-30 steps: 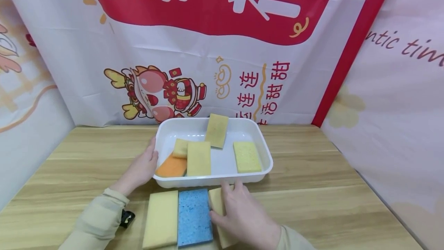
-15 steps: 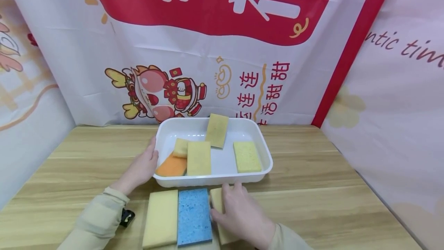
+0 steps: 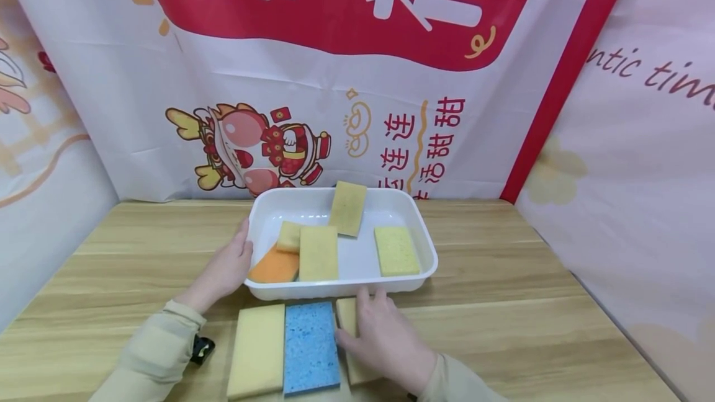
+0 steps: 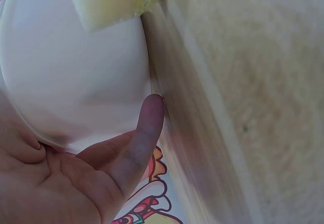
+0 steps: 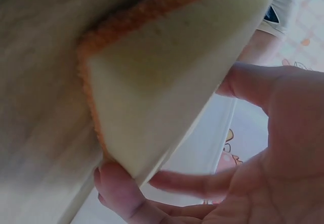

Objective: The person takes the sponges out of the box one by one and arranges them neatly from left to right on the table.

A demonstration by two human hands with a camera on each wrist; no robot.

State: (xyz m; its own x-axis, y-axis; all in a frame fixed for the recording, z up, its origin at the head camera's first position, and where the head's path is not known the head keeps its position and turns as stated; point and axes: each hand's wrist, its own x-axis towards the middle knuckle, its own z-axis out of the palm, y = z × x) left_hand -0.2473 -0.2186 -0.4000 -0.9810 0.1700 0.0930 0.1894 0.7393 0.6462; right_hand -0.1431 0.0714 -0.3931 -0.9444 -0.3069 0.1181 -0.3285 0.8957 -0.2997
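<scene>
My right hand [image 3: 388, 343] holds a pale yellow sponge [image 5: 157, 92] with an orange layer along one side, thumb and fingers at its opposite edges. That sponge lies at the right of a row, beside a blue speckled sponge [image 3: 311, 347] and another pale yellow sponge [image 3: 256, 351]. Behind the row stands a white tray [image 3: 341, 291]. My left hand [image 3: 226, 265] rests against the tray's left end, with one finger extended along its outer wall in the left wrist view. In the tray lie an orange sponge [image 3: 275, 267] and several yellow ones, one leaning on the back wall.
The wooden table [image 3: 503, 315] extends on both sides of the tray. At the table's far edge hangs a printed cloth [image 3: 313, 73] in red and white. A black device [image 3: 202, 348] shows beside the left sleeve.
The right-hand sponge has shifted slightly, its near end a little farther from me, with my right hand still on it. My left hand stays at the tray.
</scene>
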